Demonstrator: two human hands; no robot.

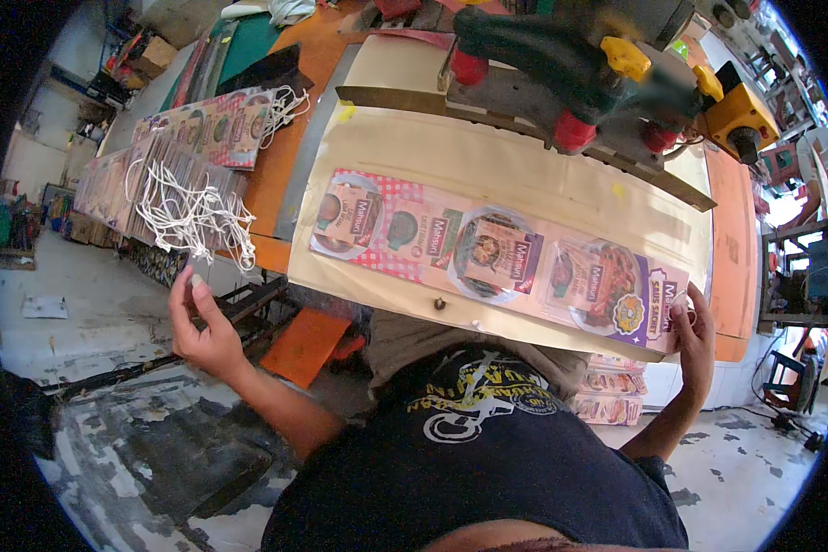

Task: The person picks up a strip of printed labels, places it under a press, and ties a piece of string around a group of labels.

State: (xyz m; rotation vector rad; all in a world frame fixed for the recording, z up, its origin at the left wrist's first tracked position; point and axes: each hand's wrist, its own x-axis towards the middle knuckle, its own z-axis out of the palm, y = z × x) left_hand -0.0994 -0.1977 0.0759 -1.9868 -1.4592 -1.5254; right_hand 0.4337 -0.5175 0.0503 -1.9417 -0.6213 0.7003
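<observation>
A long printed packaging strip (414, 235), pink with food pictures and a purple right end, lies flat across the cream-covered work surface (377, 138) in front of me. My right hand (694, 336) grips the strip's right end, its fingers bent around the edge; a bit of white string shows there. Off the table's left front corner, my left hand (202, 327) is raised with thumb and fingers apart, nothing visible in it. Just above that hand hangs a tangle of white strings (189, 207), attached to a thick stack of similar printed strips (106, 189).
A metal bar (524, 133) crosses the surface behind the strip. Beyond it stands a machine with a dark green handle (524, 46), red knobs and a yellow switch box (743, 120). More printed strips (609, 396) are stacked below the front edge. An orange panel (305, 348) sits lower left.
</observation>
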